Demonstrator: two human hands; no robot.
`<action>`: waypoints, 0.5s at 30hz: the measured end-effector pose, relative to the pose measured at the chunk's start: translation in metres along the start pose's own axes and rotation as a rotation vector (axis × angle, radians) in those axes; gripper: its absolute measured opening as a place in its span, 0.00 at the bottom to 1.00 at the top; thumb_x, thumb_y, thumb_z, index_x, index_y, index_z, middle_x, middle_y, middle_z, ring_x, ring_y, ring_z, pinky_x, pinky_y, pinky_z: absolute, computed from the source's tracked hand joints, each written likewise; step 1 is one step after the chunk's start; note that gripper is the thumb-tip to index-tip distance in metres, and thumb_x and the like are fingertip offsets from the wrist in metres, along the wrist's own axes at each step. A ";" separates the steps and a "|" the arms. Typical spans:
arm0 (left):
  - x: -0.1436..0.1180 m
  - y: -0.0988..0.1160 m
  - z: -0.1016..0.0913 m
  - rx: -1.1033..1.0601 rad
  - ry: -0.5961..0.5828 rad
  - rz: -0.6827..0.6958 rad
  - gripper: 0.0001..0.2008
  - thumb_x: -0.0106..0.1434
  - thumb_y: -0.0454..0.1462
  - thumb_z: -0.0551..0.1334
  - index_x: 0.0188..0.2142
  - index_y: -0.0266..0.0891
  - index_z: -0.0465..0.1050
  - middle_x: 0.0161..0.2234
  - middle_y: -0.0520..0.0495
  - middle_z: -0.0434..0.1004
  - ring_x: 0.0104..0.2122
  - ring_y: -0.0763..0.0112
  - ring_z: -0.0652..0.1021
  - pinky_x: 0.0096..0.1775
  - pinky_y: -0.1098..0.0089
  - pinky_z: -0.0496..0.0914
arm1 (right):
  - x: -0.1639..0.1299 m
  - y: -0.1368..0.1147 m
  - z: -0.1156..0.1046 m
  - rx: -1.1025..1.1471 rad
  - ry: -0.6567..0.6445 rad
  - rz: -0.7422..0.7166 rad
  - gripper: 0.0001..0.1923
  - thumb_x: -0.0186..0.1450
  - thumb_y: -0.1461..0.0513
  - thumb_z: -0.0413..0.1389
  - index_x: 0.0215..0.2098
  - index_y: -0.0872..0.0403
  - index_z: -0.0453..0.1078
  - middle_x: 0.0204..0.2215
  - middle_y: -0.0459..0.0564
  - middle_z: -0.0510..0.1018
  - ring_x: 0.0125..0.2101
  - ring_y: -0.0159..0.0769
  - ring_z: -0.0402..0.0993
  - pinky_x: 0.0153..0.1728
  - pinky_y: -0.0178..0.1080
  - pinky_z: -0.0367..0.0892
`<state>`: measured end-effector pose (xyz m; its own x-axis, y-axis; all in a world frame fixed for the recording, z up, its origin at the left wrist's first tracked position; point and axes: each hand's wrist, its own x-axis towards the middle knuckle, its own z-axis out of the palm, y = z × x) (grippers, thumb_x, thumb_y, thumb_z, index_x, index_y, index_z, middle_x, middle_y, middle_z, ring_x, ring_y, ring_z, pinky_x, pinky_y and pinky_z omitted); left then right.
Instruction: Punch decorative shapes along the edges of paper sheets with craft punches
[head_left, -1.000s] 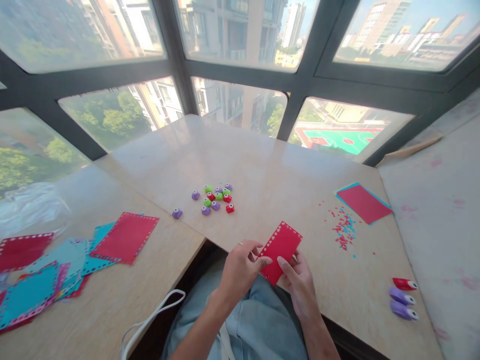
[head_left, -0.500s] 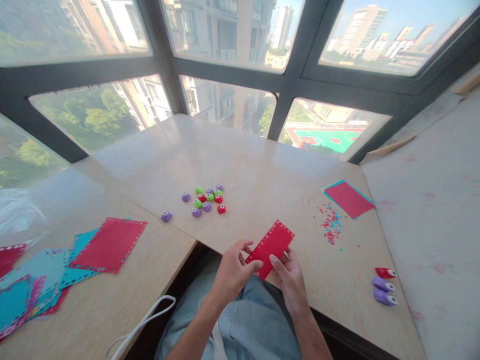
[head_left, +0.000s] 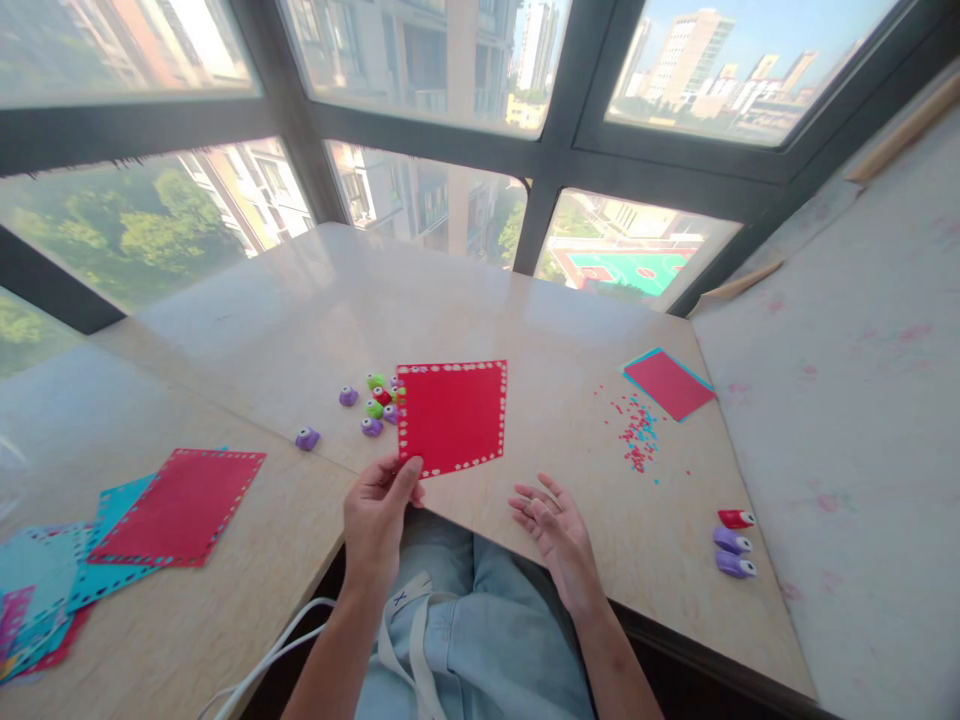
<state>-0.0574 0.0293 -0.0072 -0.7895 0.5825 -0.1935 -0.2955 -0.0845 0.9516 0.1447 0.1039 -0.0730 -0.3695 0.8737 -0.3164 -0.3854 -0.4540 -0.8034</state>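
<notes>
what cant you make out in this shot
Head view only:
- small punches: part of the cluster hidden behind the red card held up by the left hand.
- paper pile: cut off by the left edge.
- confetti bits: too small to tell their shapes.

Bright daylight pours through the windows (head_left: 420, 60) ahead of me, and the view outside is washed out and hazy. The pale tabletop (head_left: 480, 310) carries a soft sheen near the glass, strongest at its far edge. My left hand (head_left: 375, 520) and right hand (head_left: 559, 530) are evenly lit, with only faint shadows below them. The red sheet (head_left: 452, 415) I hold up looks saturated and sharp. The window frames bow and lean towards the corners from the wide lens. My lap sits in darker shade.
</notes>
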 end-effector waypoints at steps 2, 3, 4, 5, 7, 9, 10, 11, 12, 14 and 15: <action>0.011 0.009 -0.018 -0.198 0.221 0.014 0.12 0.49 0.37 0.72 0.31 0.36 0.71 0.21 0.54 0.72 0.20 0.77 0.71 0.24 0.78 0.69 | 0.001 0.000 -0.003 0.016 -0.013 0.007 0.33 0.57 0.55 0.68 0.56 0.53 0.62 0.45 0.57 0.79 0.43 0.44 0.78 0.47 0.48 0.71; 0.017 0.014 -0.028 -0.282 0.345 0.009 0.11 0.49 0.34 0.71 0.29 0.36 0.70 0.21 0.55 0.72 0.20 0.77 0.72 0.24 0.78 0.69 | 0.001 0.000 -0.003 0.023 -0.019 0.010 0.33 0.57 0.56 0.68 0.56 0.53 0.63 0.45 0.57 0.79 0.42 0.43 0.78 0.47 0.48 0.71; 0.023 0.018 -0.040 -0.354 0.443 -0.003 0.08 0.52 0.31 0.68 0.29 0.36 0.69 0.21 0.55 0.72 0.21 0.78 0.72 0.24 0.80 0.70 | 0.001 -0.001 -0.004 0.029 -0.023 0.013 0.32 0.57 0.56 0.68 0.56 0.53 0.63 0.45 0.56 0.79 0.42 0.43 0.78 0.46 0.47 0.71; 0.029 0.023 -0.052 -0.430 0.546 -0.011 0.06 0.55 0.28 0.65 0.28 0.36 0.68 0.20 0.55 0.71 0.21 0.79 0.72 0.24 0.81 0.70 | 0.001 -0.001 -0.004 0.034 -0.026 0.016 0.32 0.57 0.56 0.68 0.55 0.53 0.63 0.45 0.56 0.79 0.42 0.42 0.78 0.46 0.46 0.71; 0.040 0.029 -0.078 -0.585 0.678 -0.038 0.09 0.61 0.24 0.57 0.27 0.35 0.67 0.19 0.56 0.67 0.20 0.82 0.70 0.22 0.84 0.68 | 0.001 -0.003 -0.003 0.038 -0.028 0.022 0.31 0.57 0.56 0.68 0.55 0.53 0.64 0.44 0.56 0.79 0.41 0.41 0.78 0.45 0.46 0.72; 0.049 0.030 -0.104 -0.674 0.787 -0.028 0.14 0.66 0.25 0.50 0.26 0.35 0.65 0.18 0.56 0.64 0.19 0.82 0.69 0.21 0.85 0.67 | 0.001 -0.004 -0.002 0.038 -0.025 0.025 0.31 0.57 0.57 0.68 0.54 0.53 0.64 0.42 0.55 0.80 0.40 0.41 0.79 0.44 0.45 0.72; 0.053 0.029 -0.116 -0.693 0.806 -0.021 0.15 0.68 0.26 0.48 0.25 0.35 0.63 0.18 0.56 0.63 0.19 0.82 0.70 0.21 0.85 0.67 | 0.002 -0.004 -0.001 0.035 -0.027 0.026 0.30 0.57 0.57 0.68 0.54 0.53 0.64 0.42 0.55 0.80 0.39 0.40 0.79 0.44 0.45 0.72; 0.056 0.026 -0.129 -0.709 0.799 -0.012 0.16 0.69 0.26 0.47 0.25 0.35 0.63 0.18 0.56 0.63 0.20 0.82 0.70 0.21 0.85 0.68 | 0.002 -0.004 -0.001 0.031 -0.030 0.027 0.30 0.57 0.57 0.68 0.54 0.54 0.64 0.42 0.55 0.80 0.39 0.40 0.79 0.44 0.45 0.72; 0.060 0.022 -0.141 -0.714 0.806 -0.008 0.17 0.69 0.26 0.46 0.25 0.35 0.62 0.19 0.56 0.63 0.21 0.82 0.71 0.22 0.85 0.68 | 0.003 -0.004 -0.001 0.027 -0.035 0.028 0.29 0.57 0.58 0.68 0.53 0.54 0.64 0.41 0.55 0.80 0.39 0.40 0.79 0.44 0.45 0.72; 0.067 0.012 -0.164 -0.656 0.825 -0.023 0.18 0.70 0.26 0.44 0.25 0.35 0.61 0.19 0.56 0.63 0.22 0.83 0.71 0.23 0.85 0.69 | 0.003 -0.004 -0.002 0.020 -0.044 0.026 0.29 0.58 0.58 0.68 0.53 0.54 0.64 0.41 0.55 0.80 0.39 0.39 0.79 0.43 0.44 0.72; 0.072 0.007 -0.175 -0.599 0.819 -0.023 0.18 0.70 0.25 0.43 0.24 0.35 0.59 0.19 0.56 0.62 0.21 0.84 0.69 0.24 0.87 0.68 | 0.004 -0.004 -0.002 0.019 -0.047 0.026 0.29 0.58 0.58 0.68 0.53 0.54 0.64 0.41 0.54 0.80 0.39 0.39 0.79 0.43 0.44 0.72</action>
<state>-0.2103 -0.0711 -0.0565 -0.8396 -0.1256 -0.5284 -0.3585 -0.6027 0.7129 0.1466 0.1091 -0.0722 -0.4186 0.8526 -0.3127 -0.3906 -0.4798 -0.7856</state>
